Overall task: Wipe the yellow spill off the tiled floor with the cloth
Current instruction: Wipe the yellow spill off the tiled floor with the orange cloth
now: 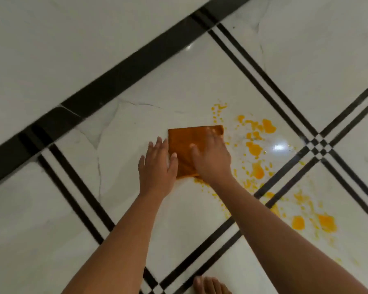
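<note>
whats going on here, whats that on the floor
A person is wiping a yellow spill off the tiled floor with an orange cloth. The right hand presses flat on the cloth; the left hand rests at its left edge. Much of the spill lies unwiped to the cloth's right.

You look straight down on a glossy white marble-look floor (51, 209) with faint grey veins (99, 166). A wide black band (123, 76) runs diagonally across it. Paired thin black lines (263, 76) cross in a small checkered knot (319, 145). Just beside that knot, a bright glare (279, 147) of reflected light sits on the tile.
</note>
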